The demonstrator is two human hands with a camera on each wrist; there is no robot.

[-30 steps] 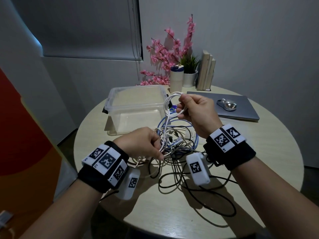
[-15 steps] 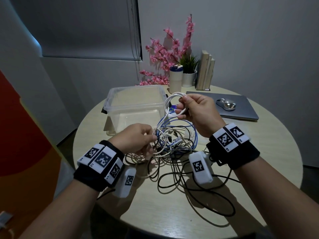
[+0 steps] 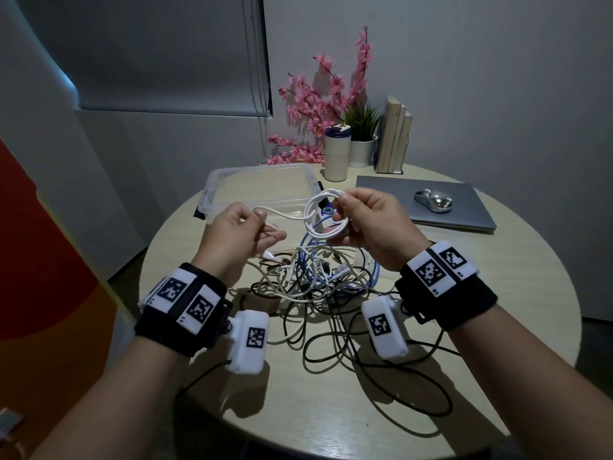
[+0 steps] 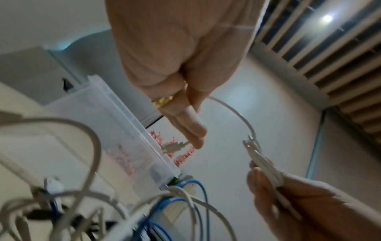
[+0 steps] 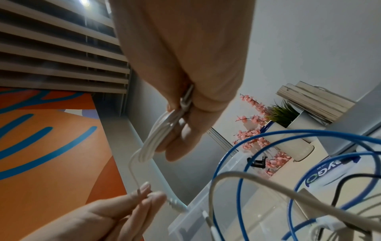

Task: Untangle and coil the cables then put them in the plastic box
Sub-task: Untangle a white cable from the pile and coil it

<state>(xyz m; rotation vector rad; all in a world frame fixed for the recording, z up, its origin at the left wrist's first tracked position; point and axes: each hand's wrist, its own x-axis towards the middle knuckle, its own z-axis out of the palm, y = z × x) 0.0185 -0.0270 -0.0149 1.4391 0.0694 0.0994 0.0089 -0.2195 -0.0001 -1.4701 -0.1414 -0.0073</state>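
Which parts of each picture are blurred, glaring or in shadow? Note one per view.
Head view: dim room, the arms cast dark shadows on the table; straight walls bow at the edges. Left wrist view: the near cables are blurred; a ceiling lamp glares. Right wrist view: the blue cable is soft, while the white coil in the right hand is sharper.

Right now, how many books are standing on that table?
3, upright side by side at the table's far edge: left book, middle book, right book, beside the potted plant. More may be hidden behind them.
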